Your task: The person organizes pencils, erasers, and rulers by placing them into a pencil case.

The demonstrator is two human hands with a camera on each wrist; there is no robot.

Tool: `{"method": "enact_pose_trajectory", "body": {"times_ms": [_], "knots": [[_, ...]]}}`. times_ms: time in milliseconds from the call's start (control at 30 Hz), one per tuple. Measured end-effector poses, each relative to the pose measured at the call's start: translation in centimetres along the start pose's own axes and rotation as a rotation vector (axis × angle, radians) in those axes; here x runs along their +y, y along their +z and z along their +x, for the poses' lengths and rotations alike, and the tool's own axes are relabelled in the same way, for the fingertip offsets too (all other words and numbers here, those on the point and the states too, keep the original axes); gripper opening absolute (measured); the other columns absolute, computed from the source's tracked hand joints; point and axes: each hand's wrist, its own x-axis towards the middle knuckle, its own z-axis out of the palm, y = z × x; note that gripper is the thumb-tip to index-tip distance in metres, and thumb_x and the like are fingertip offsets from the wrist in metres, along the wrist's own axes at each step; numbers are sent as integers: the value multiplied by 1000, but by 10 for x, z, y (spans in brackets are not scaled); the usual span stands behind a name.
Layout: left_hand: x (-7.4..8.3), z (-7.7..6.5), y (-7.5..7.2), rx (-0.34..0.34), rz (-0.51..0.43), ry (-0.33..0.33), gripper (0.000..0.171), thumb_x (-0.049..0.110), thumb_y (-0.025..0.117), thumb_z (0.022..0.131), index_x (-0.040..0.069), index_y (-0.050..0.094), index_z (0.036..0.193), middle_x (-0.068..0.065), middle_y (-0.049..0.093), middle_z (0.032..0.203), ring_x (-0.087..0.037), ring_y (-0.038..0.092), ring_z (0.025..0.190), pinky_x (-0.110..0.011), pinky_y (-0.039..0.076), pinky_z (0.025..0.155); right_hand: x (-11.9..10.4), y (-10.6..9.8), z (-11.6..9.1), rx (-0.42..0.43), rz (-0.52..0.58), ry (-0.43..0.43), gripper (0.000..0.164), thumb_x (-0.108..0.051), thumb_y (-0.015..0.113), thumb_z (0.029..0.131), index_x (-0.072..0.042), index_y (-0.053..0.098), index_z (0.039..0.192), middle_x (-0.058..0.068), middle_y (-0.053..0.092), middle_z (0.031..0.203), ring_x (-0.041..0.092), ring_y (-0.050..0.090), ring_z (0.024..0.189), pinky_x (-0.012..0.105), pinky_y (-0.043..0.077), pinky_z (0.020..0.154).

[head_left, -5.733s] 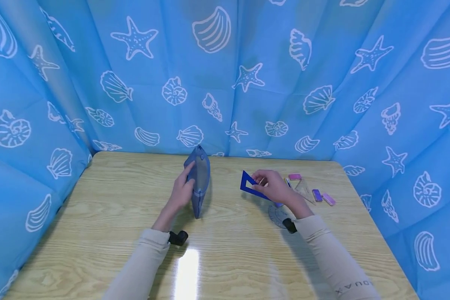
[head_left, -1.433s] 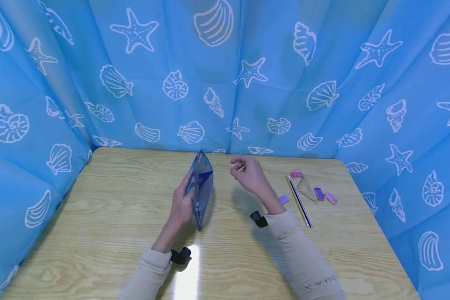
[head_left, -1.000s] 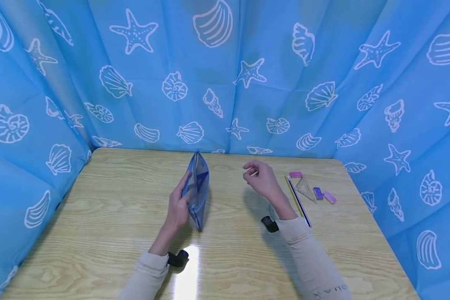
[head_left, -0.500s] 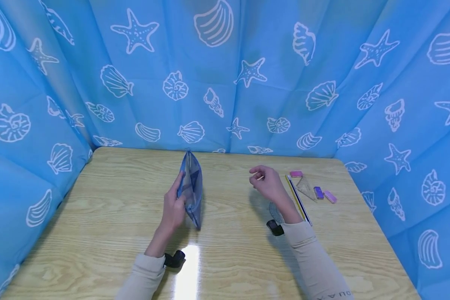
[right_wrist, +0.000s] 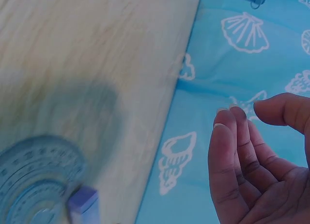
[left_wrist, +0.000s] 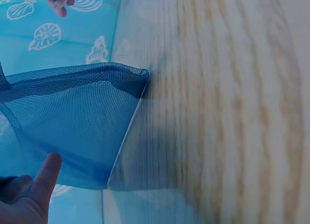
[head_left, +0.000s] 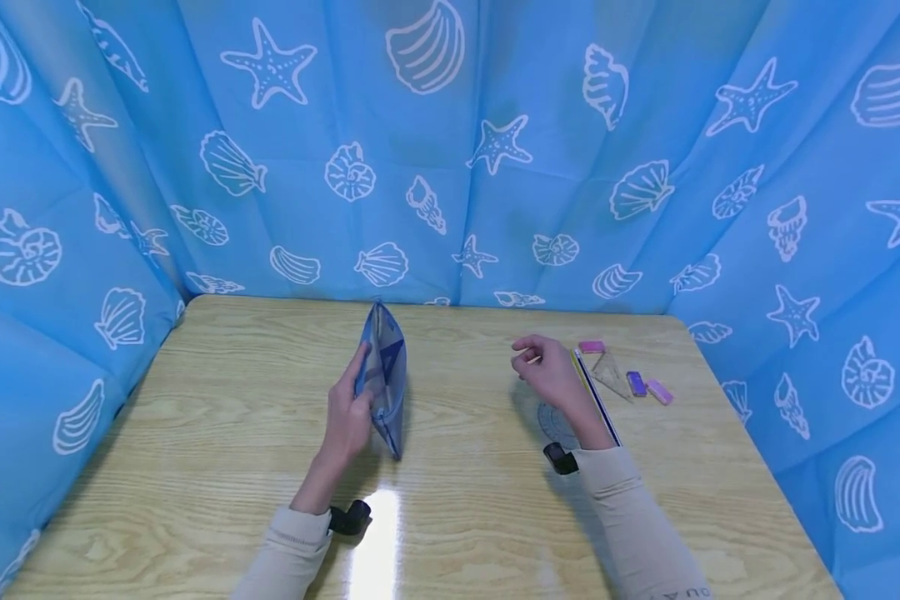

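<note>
My left hand (head_left: 347,421) grips a blue mesh zip pouch (head_left: 394,398) by its left side, its mouth gaping upward. A dark blue triangular shape (head_left: 390,358), like the set square seen earlier, shows inside. In the left wrist view a finger lies against the mesh (left_wrist: 72,122). My right hand (head_left: 557,379) hovers, loosely curled with nothing in it, to the right of the pouch. Below it lies a clear protractor (right_wrist: 43,171), with a purple-and-white eraser (right_wrist: 85,204) beside it; the arm hides that eraser from the head view.
Right of the right hand lie a yellow pencil (head_left: 574,360), a dark striped pencil (head_left: 600,402), a clear set square (head_left: 611,377), a pink eraser (head_left: 591,347), a purple eraser (head_left: 636,383) and another pink eraser (head_left: 659,392). A blue shell-print curtain (head_left: 450,167) borders the wooden table (head_left: 465,517).
The blue set square, in my right hand 5.7 s ago, is out of that hand; a similar shape now shows in the pouch. The empty right hand has moved right; the pouch has shifted slightly left.
</note>
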Motion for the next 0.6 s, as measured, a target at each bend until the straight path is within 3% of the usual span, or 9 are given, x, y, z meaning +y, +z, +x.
{"method": "enact_pose_trajectory", "body": {"times_ms": [267,600], "knots": [[4,-1,-1,-17,-10,-14,79,1,41,81,8,34,159,-24,37,158,-46,41,142,-61,37,112,21,-15,-10,19,-43,43,34,-11,57,95,4,64,125,17,67,101,20,61,72,31,49,60],[5,-1,-1,-18,-3,-6,80,1,40,79,6,34,158,-25,38,158,-48,42,140,-63,38,110,37,-28,-22,43,-46,43,34,-7,56,95,8,63,124,20,65,103,24,63,83,29,52,68]]}}
